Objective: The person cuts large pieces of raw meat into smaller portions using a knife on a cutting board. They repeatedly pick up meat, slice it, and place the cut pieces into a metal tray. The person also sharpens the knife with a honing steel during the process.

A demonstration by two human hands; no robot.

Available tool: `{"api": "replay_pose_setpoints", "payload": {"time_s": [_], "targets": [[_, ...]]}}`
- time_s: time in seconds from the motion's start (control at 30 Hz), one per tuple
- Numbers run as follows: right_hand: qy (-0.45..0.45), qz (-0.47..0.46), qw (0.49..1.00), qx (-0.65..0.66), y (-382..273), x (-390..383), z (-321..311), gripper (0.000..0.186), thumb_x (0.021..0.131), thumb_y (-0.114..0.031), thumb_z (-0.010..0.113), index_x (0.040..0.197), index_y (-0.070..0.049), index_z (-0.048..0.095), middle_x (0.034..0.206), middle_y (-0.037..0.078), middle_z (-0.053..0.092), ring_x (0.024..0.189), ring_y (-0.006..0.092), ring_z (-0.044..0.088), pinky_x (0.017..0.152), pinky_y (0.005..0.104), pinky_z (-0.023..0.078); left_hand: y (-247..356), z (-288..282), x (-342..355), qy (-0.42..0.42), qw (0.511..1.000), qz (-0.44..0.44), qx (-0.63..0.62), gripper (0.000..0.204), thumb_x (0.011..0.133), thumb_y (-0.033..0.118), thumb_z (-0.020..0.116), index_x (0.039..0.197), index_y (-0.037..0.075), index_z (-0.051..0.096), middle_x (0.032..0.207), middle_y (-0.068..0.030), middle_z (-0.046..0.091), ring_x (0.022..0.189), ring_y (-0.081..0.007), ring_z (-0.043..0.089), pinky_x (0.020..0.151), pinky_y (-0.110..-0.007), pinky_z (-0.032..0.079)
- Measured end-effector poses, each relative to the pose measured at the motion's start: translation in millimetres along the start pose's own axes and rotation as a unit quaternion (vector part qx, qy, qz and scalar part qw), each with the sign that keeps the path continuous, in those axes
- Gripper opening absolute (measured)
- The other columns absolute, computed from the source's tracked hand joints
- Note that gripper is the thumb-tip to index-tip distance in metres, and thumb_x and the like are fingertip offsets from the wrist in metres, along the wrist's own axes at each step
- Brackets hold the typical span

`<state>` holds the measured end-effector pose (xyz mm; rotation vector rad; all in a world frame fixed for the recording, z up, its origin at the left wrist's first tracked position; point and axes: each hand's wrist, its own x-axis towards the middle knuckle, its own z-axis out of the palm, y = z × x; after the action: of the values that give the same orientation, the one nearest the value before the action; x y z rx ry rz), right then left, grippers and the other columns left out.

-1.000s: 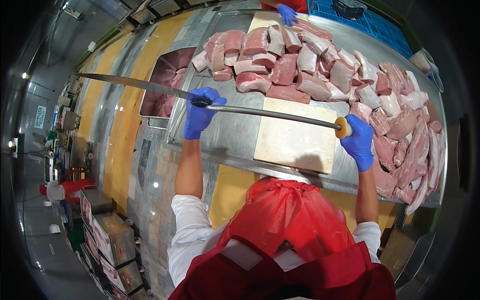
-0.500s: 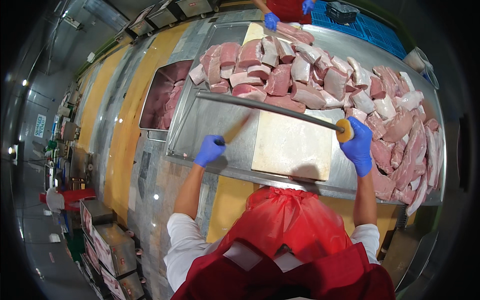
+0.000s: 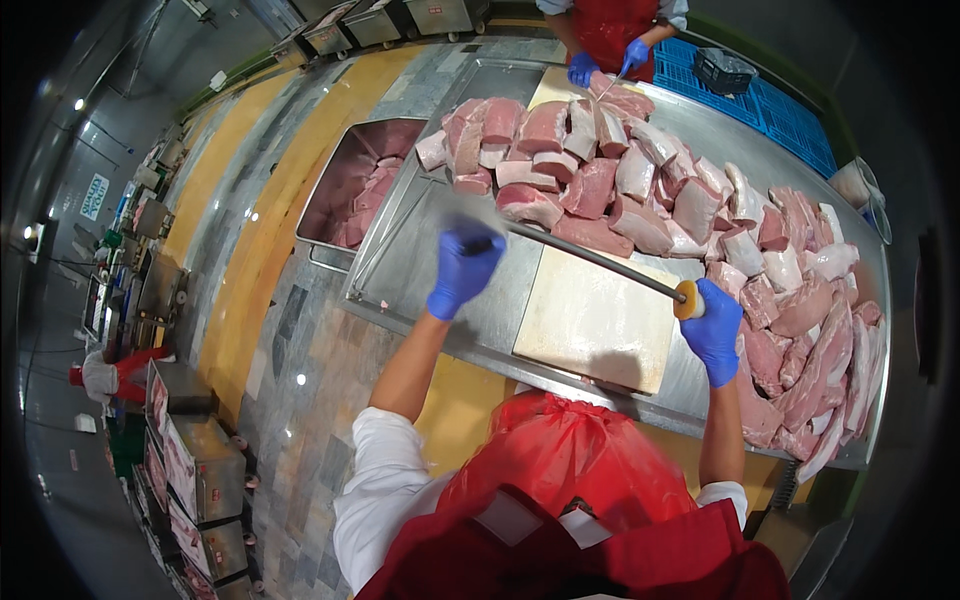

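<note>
My left hand [image 3: 462,272], in a blue glove, is closed around the dark handle of a knife [image 3: 482,241]. The knife's blade is smeared by motion near the far end of a sharpening steel. My right hand [image 3: 713,332], also gloved in blue, grips that sharpening steel [image 3: 600,261] by its yellow handle, and the long rod points to the left. Below the rod a white cutting board [image 3: 592,320] lies on the metal table [image 3: 480,320]. Chunks of raw meat [image 3: 590,188] are heaped just beyond the board, with longer strips [image 3: 818,380] to the right.
A metal bin [image 3: 325,200] of meat stands on the floor left of the table. Across the table a co-worker [image 3: 612,35] in a red apron cuts meat with a knife. Blue crates [image 3: 795,125] lie at the far right. Metal carts [image 3: 210,470] stand at the lower left.
My left hand has swung up and right with the knife, its blade now near the steel's tip. The head view has shifted, bringing more of the co-worker into sight.
</note>
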<state>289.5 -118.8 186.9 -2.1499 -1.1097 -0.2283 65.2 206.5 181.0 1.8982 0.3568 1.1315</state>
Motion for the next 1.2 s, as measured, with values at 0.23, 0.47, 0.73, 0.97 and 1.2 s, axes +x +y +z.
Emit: {"api": "replay_pose_setpoints", "payload": {"time_s": [0.23, 0.47, 0.73, 0.97, 1.2], "targets": [[0.037, -0.061, 0.997, 0.032, -6, 3, -15, 0.014, 0.073, -0.007, 0.073, 0.081, -0.005, 0.061, 0.072, 0.017, 0.055, 0.064, 0.0367, 0.058, 0.058, 0.0385, 0.046, -95, -52, -69, -0.212, 0.933, -0.11, 0.269, 0.008, 0.077, 0.012, 0.066, 0.073, 0.005, 0.064, 0.064, -0.0144, 0.063, 0.059, -0.0336, 0.063, 0.055, -0.043, 0.045], [0.034, -0.063, 0.997, 0.036, -7, -4, 6, 0.012, 0.075, -0.006, 0.073, 0.079, -0.005, 0.062, 0.069, 0.014, 0.057, 0.06, 0.0306, 0.058, 0.058, 0.0369, 0.046, 23, -49, 31, -0.098, 0.982, -0.127, -0.102, 0.019, 0.073, 0.007, 0.078, 0.082, 0.006, 0.062, 0.069, 0.0004, 0.054, 0.061, -0.0095, 0.049, 0.057, -0.029, 0.044], [0.033, -0.1, 0.993, 0.052, -21, 8, 5, 0.009, 0.078, -0.004, 0.071, 0.081, -0.003, 0.062, 0.066, 0.013, 0.056, 0.059, 0.0255, 0.058, 0.057, 0.0353, 0.045, -68, -66, -65, -0.444, 0.817, -0.094, 0.355, 0.007, 0.07, 0.013, 0.062, 0.072, 0.009, 0.068, 0.072, -0.0171, 0.066, 0.069, -0.0432, 0.061, 0.062, -0.048, 0.046], [0.016, 0.031, 0.994, 0.102, 13, 11, 3, 0.01, 0.085, -0.008, 0.07, 0.087, 0.001, 0.065, 0.065, 0.011, 0.058, 0.059, 0.0206, 0.06, 0.057, 0.0356, 0.046, -25, -79, -39, -0.075, 0.984, -0.145, 0.071, 0.01, 0.077, 0.008, 0.071, 0.073, 0.002, 0.064, 0.06, -0.0063, 0.052, 0.06, -0.0081, 0.048, 0.056, -0.031, 0.042], [0.023, -0.052, 0.998, 0.01, 2, 2, 20, 0.017, 0.083, -0.014, 0.074, 0.083, -0.001, 0.063, 0.07, 0.017, 0.061, 0.059, 0.0293, 0.06, 0.058, 0.0393, 0.046, 30, -22, 11, 0.007, 0.989, -0.108, -0.105, 0.009, 0.078, 0.005, 0.073, 0.076, 0.003, 0.064, 0.063, -0.0067, 0.057, 0.057, -0.0139, 0.048, 0.055, -0.032, 0.041]]}}
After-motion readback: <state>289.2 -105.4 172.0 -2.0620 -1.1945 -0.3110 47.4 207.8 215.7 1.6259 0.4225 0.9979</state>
